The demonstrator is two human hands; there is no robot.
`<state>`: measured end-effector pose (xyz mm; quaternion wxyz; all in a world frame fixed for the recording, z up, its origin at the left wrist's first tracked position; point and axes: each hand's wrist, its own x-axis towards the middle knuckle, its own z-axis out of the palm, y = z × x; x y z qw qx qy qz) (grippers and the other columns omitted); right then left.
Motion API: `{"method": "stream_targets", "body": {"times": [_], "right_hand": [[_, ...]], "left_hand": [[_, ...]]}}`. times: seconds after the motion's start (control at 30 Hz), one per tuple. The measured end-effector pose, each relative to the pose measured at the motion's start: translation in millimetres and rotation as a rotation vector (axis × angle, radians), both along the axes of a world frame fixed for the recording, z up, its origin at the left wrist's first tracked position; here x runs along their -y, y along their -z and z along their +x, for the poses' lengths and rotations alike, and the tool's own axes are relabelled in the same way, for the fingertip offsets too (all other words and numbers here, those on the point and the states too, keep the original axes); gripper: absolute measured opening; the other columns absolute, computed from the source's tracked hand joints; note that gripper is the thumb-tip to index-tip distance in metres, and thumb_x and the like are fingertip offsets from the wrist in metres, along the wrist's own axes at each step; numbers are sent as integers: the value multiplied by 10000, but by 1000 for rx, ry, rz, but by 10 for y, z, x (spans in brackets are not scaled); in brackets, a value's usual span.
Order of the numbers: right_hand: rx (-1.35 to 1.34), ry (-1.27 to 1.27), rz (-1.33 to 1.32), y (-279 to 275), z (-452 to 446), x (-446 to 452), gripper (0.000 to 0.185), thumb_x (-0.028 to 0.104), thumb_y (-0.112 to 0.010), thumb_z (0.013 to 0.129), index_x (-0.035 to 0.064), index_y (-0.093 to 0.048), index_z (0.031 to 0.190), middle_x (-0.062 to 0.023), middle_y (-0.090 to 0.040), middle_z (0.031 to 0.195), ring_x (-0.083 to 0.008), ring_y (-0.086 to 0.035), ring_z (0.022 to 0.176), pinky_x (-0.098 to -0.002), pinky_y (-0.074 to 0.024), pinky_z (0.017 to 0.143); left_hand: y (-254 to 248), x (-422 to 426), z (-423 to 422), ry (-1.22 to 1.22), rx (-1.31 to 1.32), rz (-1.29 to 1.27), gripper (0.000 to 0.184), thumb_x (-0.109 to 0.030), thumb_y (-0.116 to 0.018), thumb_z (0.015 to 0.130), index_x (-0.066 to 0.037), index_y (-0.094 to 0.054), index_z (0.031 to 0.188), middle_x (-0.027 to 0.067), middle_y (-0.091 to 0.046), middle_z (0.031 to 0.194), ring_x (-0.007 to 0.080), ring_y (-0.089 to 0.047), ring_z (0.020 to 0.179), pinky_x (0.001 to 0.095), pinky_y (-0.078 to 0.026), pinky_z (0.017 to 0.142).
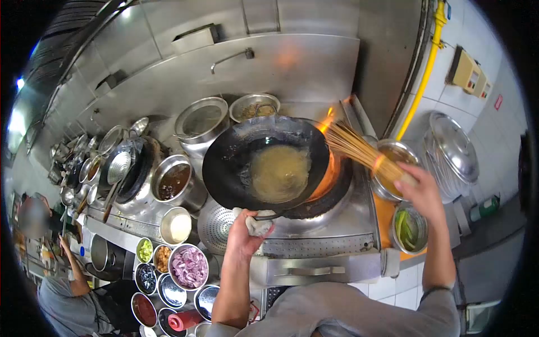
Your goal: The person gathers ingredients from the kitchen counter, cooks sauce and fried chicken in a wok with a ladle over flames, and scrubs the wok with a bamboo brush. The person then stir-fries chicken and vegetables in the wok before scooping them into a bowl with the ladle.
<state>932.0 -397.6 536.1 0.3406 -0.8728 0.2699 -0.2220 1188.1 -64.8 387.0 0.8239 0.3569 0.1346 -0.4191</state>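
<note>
A large black wok (227, 168) is tilted to the left over the burner, with cloudy yellowish liquid (281, 173) pooled inside. My left hand (246, 229) is closed around the wok's near handle through a light folded cloth (259, 223). A bundled bamboo wok brush (359, 147) is in my right hand (420, 190), gripped at its bound end. Its bristles point up and left, beside the wok's right rim and close to the flames (331, 168). The burner ring (343, 194) shows partly under the wok.
Left of the wok stand a pot of brown liquid (175, 181) and a perforated strainer (216, 224). Bowls hold sliced purple onion (190, 267) and red sauce (144, 310). On the right are a bowl of green vegetables (409, 229) and stacked lids (453, 146). Another person (73, 297) stands far left.
</note>
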Motion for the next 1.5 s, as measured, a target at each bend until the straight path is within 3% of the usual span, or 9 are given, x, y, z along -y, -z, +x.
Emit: {"method": "stream_targets", "body": {"times": [0.13, 0.3, 0.57, 0.77, 0.87, 1.0, 1.17, 1.37, 1.5], "right_hand": [[22, 161, 358, 219, -510, -212, 511, 154, -752, 775, -18, -609, 1235, -97, -679, 1055, -174, -615, 1001, -317, -481, 889], [73, 168, 35, 767, -831, -340, 480, 110, -759, 741, -28, -636, 1183, -140, -696, 1020, -189, -660, 871, -323, -511, 814], [-18, 362, 282, 1064, -996, -656, 447, 130, -790, 707, -24, -677, 1111, -173, -707, 956, -237, -680, 867, -323, -515, 817], [-19, 425, 220, 1166, -1019, -835, 458, 82, -782, 704, -32, -666, 1132, -182, -703, 991, -230, -673, 921, -334, -505, 864], [-31, 439, 188, 1223, -1036, -903, 459, 60, -769, 711, -42, -658, 1144, -183, -703, 1002, -217, -671, 928, -327, -508, 858], [8, 461, 335, 1031, -905, -1010, 464, 46, -756, 716, -55, -648, 1155, -182, -703, 1013, -203, -672, 926, -315, -515, 842], [13, 497, 209, 1153, -968, -1048, 470, 15, -744, 724, -69, -631, 1172, -178, -702, 1009, -187, -672, 910, -306, -520, 829], [-4, 552, 397, 1306, -863, -1018, 468, 21, -752, 729, -74, -628, 1170, -178, -701, 1015, -184, -671, 905, -304, -522, 822], [-60, 489, 235, 1260, -742, -1088, 458, 19, -751, 741, -77, -625, 1170, -154, -709, 975, -175, -674, 837, -298, -530, 787]], "left_hand": [[-110, -95, 329, -116, 147, 87, 199, -176, -542, 864, -48, -577, 1012, 172, -640, 1027, 329, -624, 934, 503, -520, 837], [-114, -224, 910, -207, 246, 175, 203, -145, -545, 842, -48, -561, 1020, 153, -636, 985, 313, -628, 896, 492, -536, 787], [-579, -64, 1821, -367, 461, 370, 254, -190, -486, 896, 0, -512, 1062, 191, -636, 965, 335, -660, 824, 476, -566, 609], [-317, 319, 3312, -496, 518, 495, 276, -146, -550, 857, -21, -496, 1096, 143, -582, 1032, 319, -642, 808, 513, -559, 591], [-667, 683, 3317, -659, 499, 771, 564, -226, -664, 769, 19, -451, 1231, 223, -587, 1143, 365, -643, 954, 525, -545, 805], [-924, 1002, 3311, -620, 634, 1209, 587, -217, -652, 768, 4, -431, 1264, 255, -555, 1226, 387, -634, 1031, 443, -537, 873], [-1092, 1429, 3394, -594, 659, 1149, 544, -203, -626, 810, -2, -428, 1275, 249, -552, 1201, 394, -630, 1010, 451, -519, 898], [-1009, 1942, 3038, -658, 1081, 1456, 455, -188, -646, 783, 18, -442, 1135, 325, -506, 1151, 476, -595, 1028, 499, -492, 912], [-962, 1855, 3449, -666, 942, 1351, 505, -193, -662, 778, 16, -436, 1178, 315, -514, 1176, 458, -609, 1010, 493, -500, 895]]}}
